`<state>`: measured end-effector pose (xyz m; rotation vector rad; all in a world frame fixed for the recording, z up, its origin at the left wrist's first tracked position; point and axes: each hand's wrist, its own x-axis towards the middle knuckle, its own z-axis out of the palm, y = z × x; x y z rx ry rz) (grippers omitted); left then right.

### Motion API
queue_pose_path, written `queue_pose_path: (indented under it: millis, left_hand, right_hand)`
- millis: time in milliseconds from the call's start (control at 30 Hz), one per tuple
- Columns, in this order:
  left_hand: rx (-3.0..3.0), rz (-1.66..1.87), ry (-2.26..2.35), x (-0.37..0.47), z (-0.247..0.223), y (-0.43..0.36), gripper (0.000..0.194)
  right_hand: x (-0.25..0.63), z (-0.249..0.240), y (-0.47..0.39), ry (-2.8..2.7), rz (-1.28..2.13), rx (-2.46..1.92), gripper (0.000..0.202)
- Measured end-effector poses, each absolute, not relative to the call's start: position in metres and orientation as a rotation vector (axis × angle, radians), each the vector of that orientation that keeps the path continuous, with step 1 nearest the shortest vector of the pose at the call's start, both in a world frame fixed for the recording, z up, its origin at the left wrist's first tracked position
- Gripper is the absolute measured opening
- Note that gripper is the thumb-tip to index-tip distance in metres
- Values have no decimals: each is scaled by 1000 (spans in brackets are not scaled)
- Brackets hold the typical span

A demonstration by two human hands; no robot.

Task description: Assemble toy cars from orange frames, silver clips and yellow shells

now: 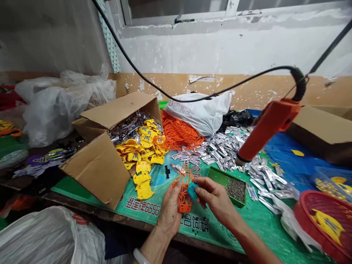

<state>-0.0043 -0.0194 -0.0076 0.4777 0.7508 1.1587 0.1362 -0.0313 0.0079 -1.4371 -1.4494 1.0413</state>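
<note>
My left hand [169,209] is closed round an orange plastic frame [184,196], held upright above the front edge of the green table cover. My right hand [213,196] pinches a small blue-green piece [192,190] against the right side of that frame. Just to the right is a green tray [220,176] with many small metal parts in it. A small black part [167,171] lies on the cover beyond my left hand. Orange frames [178,134] are piled further back.
An orange power tool [268,130] hangs at right from a black cable. Yellow parts [143,176] spill from a cardboard box [99,168] at left. Silver pieces [222,146] cover the middle back. A red basket [305,216] stands front right, and a white sack [52,234] front left.
</note>
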Motion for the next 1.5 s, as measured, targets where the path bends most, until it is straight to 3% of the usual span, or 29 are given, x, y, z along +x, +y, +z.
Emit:
queue_pose_path:
  millis: [167, 333, 467, 633, 833, 1133, 1300, 1500]
  left_hand:
    - [467, 1001, 646, -6, -4, -22, 28]
    - [503, 933, 603, -12, -2, -21, 43]
    - [453, 889, 660, -10, -8, -20, 25]
    - [441, 913, 681, -4, -13, -21, 24]
    - [322, 957, 699, 3, -17, -23, 25]
    - [275, 991, 681, 5, -16, -21, 21]
    - [327, 1031, 663, 9, -13, -21, 19]
    - [349, 1056, 623, 19, -17, -27, 22]
  right_hand:
    - [138, 7, -34, -1426, 926, -1410, 31]
    - [146, 18, -38, -1663, 873, -1350, 27]
    - [150, 20, -46, -1908, 827, -1336, 36]
    - [154, 16, -52, -2046, 714, -1386, 16]
    - [148, 8, -59, -2195, 519, -1481, 36]
    - [155, -18, -64, -2197, 227, -1541, 49]
    - [154, -15, -69, -2044, 70, -1392, 49]
    - [142, -5, -65, -1938, 117, -1368, 44]
